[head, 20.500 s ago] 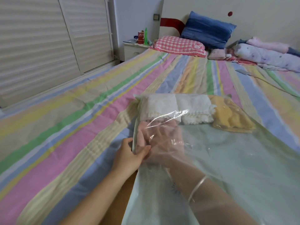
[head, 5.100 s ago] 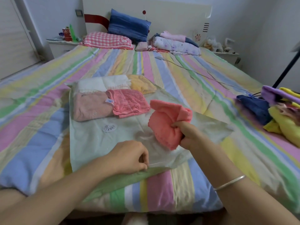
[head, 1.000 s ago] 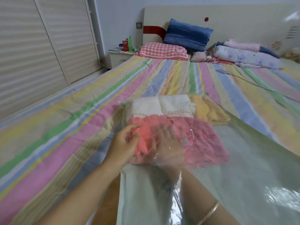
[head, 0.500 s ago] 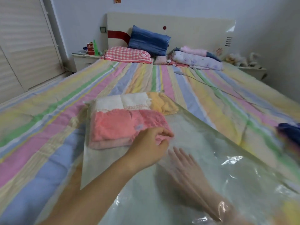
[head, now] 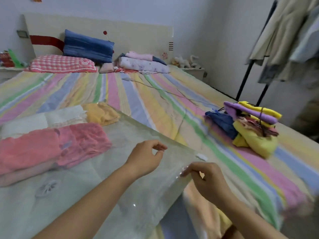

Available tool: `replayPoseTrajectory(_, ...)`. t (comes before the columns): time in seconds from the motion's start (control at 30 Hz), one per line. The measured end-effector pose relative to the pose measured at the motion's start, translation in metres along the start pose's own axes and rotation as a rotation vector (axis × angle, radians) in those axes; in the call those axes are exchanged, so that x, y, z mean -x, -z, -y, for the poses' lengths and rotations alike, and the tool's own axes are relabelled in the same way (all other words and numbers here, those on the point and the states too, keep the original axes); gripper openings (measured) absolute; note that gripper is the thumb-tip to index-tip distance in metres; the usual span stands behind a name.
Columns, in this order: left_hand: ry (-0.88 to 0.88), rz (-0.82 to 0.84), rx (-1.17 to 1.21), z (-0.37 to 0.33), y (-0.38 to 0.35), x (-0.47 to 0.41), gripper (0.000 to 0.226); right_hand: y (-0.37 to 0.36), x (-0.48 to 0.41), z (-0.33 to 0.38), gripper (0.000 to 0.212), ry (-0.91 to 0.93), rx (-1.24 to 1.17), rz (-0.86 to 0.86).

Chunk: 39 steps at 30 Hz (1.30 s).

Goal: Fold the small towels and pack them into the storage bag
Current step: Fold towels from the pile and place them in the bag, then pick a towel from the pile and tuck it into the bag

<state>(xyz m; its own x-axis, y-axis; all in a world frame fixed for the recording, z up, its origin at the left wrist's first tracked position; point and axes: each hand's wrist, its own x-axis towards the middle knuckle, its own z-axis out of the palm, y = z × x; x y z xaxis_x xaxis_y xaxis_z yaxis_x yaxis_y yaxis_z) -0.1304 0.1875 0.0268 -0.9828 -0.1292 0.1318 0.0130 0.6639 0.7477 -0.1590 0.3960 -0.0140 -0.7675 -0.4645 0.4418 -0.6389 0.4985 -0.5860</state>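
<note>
Packing so far: two rows of folded towels sit inside the clear storage bag (head: 89,183), pushed to its closed far-left end; white towels (head: 43,119) and a yellow towel (head: 101,113) behind, pink towels (head: 51,145) in front.
Just changed: half a second ago the right arm was inside the bag beside the pink row; it is now out, so that towel counts as placed.
Left hand (head: 146,158): over the bag's empty middle, fingers loosely curled, grip on nothing.
Right hand (head: 205,178): at the bag's near right corner, thumb and fingers pinched shut on the plastic edge.
Bag's lie: flat on the striped bed (head: 172,107), long axis running from far left toward the near right, mouth likely at the right end.
Unfolded pile (head: 248,125): well apart on the right, probably the next source.
</note>
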Motion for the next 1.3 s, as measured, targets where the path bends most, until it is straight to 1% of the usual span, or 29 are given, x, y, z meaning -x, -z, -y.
replayPoseTrajectory(0.1,0.0,0.035,0.005,-0.013,-0.022,-0.02,0.021,0.025,0.004,-0.018,0.039,-0.106,0.014,-0.19)
replayPoseTrajectory(0.17,0.002,0.073,0.019,-0.02,-0.038,-0.031,0.021,0.042,-0.001,-0.04,0.039,-0.142,0.117,-0.3)
replayPoseTrajectory(0.2,0.005,0.094,0.029,-0.023,-0.046,-0.036,0.021,0.049,-0.006,-0.051,0.036,-0.172,0.171,-0.319)
replayPoseTrajectory(0.27,0.008,0.132,0.042,-0.026,-0.061,-0.045,0.021,0.064,-0.017,-0.078,0.035,-0.23,0.314,-0.254)
replayPoseTrajectory(0.33,0.007,0.157,0.058,-0.029,-0.074,-0.054,0.021,0.081,-0.031,-0.105,0.046,-0.23,0.448,-0.168)
replayPoseTrajectory(0.37,0.011,0.165,0.069,-0.029,-0.08,-0.059,0.022,0.088,-0.041,-0.119,0.05,-0.214,0.505,-0.166)
replayPoseTrajectory(0.47,0.003,0.169,0.055,-0.031,-0.093,-0.076,0.022,0.109,-0.074,-0.154,0.057,-0.133,0.736,-0.233)
replayPoseTrajectory(0.5,0.001,0.168,0.05,-0.032,-0.097,-0.082,0.022,0.115,-0.086,-0.162,0.066,-0.119,0.789,-0.224)
replayPoseTrajectory(0.57,0.019,0.165,0.073,-0.033,-0.105,-0.094,0.023,0.126,-0.106,-0.175,0.094,-0.111,0.891,-0.136)
replayPoseTrajectory(0.63,0.053,0.151,0.115,-0.036,-0.116,-0.107,0.022,0.138,-0.124,-0.185,0.114,-0.152,0.997,-0.065)
replayPoseTrajectory(0.7,0.119,0.154,0.223,-0.039,-0.132,-0.125,0.018,0.146,-0.141,-0.197,0.128,-0.261,1.074,-0.013)
replayPoseTrajectory(0.77,0.229,0.181,0.391,-0.046,-0.152,-0.149,0.022,0.151,-0.15,-0.208,0.132,-0.378,1.131,0.123)
replayPoseTrajectory(0.83,0.339,0.217,0.532,-0.058,-0.176,-0.176,0.035,0.155,-0.148,-0.216,0.13,-0.411,1.226,0.282)
replayPoseTrajectory(0.9,0.386,0.237,0.596,-0.069,-0.201,-0.203,0.053,0.158,-0.139,-0.217,0.124,-0.434,1.323,0.407)
replayPoseTrajectory(0.97,0.343,0.246,0.677,-0.078,-0.224,-0.227,0.078,0.156,-0.132,-0.22,0.116,-0.403,1.457,0.513)
replayPoseTrajectory(1.0,0.3,0.25,0.694,-0.081,-0.233,-0.239,0.093,0.153,-0.13,-0.227,0.108,-0.365,1.5,0.513)
replayPoseTrajectory(1.03,0.257,0.262,0.673,-0.085,-0.241,-0.248,0.106,0.15,-0.13,-0.234,0.098,-0.327,1.514,0.482)
replayPoseTrajectory(1.07,0.212,0.274,0.642,-0.087,-0.25,-0.256,0.113,0.147,-0.13,-0.243,0.092,-0.303,1.5,0.433)
replayPoseTrajectory(1.13,0.157,0.324,0.601,-0.095,-0.265,-0.27,0.114,0.145,-0.134,-0.259,0.085,-0.262,1.397,0.321)
replayPoseTrajectory(1.17,0.147,0.355,0.618,-0.098,-0.27,-0.275,0.113,0.145,-0.135,-0.265,0.078,-0.21,1.347,0.25)
replayPoseTrajectory(1.2,0.146,0.367,0.655,-0.099,-0.278,-0.281,0.115,0.144,-0.134,-0.271,0.069,-0.141,1.302,0.145)
replayPoseTrajectory(1.23,0.158,0.356,0.69,-0.098,-0.283,-0.284,0.112,0.143,-0.133,-0.276,0.06,-0.094,1.248,0.044)
replayPoseTrajectory(1.3,0.18,0.323,0.74,-0.095,-0.289,-0.287,0.098,0.142,-0.13,-0.28,0.055,-0.061,1.156,-0.067)
